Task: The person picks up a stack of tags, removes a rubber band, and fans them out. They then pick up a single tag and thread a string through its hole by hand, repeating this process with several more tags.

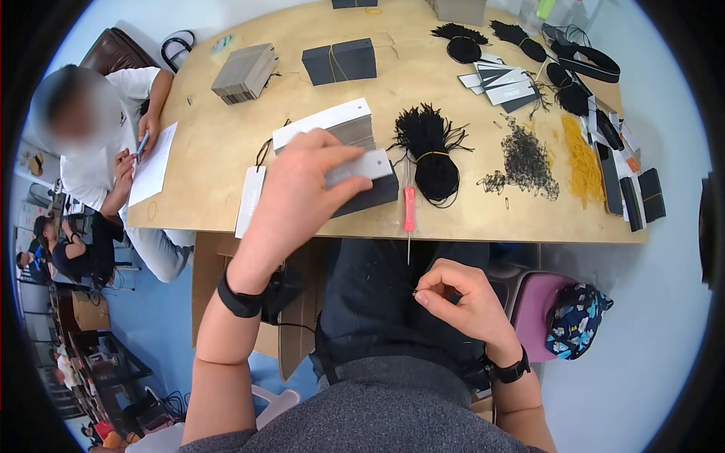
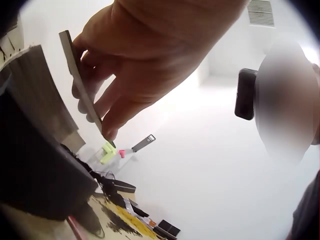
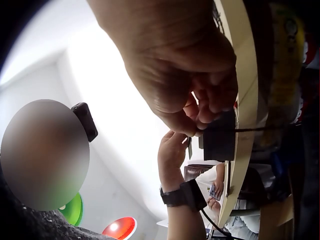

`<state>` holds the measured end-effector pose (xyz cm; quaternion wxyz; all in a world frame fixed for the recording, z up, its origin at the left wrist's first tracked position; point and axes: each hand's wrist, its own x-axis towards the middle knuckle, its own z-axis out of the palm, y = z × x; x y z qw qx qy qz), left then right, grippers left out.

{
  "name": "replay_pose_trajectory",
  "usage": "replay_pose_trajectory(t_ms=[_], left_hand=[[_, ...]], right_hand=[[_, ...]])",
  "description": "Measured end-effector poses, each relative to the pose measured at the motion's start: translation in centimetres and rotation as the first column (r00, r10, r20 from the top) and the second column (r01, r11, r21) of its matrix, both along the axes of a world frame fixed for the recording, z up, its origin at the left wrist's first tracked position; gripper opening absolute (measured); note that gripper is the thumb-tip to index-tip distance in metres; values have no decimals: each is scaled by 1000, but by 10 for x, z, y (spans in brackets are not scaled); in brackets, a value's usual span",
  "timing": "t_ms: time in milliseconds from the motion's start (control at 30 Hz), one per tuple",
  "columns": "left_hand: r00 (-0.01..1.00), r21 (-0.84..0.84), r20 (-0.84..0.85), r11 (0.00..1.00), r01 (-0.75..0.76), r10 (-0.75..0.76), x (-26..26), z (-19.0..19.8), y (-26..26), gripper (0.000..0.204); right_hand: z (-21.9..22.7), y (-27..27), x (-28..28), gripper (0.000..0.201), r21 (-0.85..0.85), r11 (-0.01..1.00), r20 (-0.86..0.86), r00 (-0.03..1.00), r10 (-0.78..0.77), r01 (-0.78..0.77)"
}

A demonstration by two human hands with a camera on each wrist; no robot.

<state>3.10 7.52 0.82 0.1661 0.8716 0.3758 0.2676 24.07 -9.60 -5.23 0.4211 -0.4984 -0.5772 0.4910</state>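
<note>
My left hand (image 1: 298,185) is raised over the near edge of the table, thumb and fingers gripping a thin grey hang tag piece (image 1: 370,167) with a punched hole. Behind and below it stand a stack of white-faced tags (image 1: 325,124) and a dark tag stack (image 1: 374,198). In the left wrist view the held grey tag (image 2: 80,82) shows edge-on. My right hand (image 1: 461,298) is above my lap, thumb and forefinger pinched on a tiny dark item (image 1: 415,292); I cannot tell what it is. A red-handled awl (image 1: 409,211) lies at the table edge between the hands.
Right of the awl lies a black string bundle (image 1: 434,170), then a heap of small black pins (image 1: 529,158) and yellow rubber bands (image 1: 580,162). Banded dark tags (image 1: 340,62) and a grey stack (image 1: 245,72) stand farther back. A person (image 1: 113,128) sits writing at left.
</note>
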Motion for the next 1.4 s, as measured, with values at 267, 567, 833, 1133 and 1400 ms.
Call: replay_pose_trajectory(t_ms=[267,567,833,1133,1400], left_hand=[[999,-116,27,993,-31,34,6,-21,-1,30],[978,0,202,999,-49,48,3,-8,-20,32],[964,-247,254,958,143,-78,4,-77,-92,41],[944,-274,326,961,34,59,8,-111,-107,44],[928,-264,366,964,31,70,11,-113,-107,41]], right_hand=[[0,-4,-3,6,7,1000,4,1000,17,-17],[-2,-9,-4,6,9,1000,-2,1000,27,-27],[-10,-18,-3,7,-93,994,-147,988,35,-49],[-8,-27,-2,9,-259,964,-129,991,34,-67],[-10,-22,-8,8,-185,979,-74,995,70,-83]])
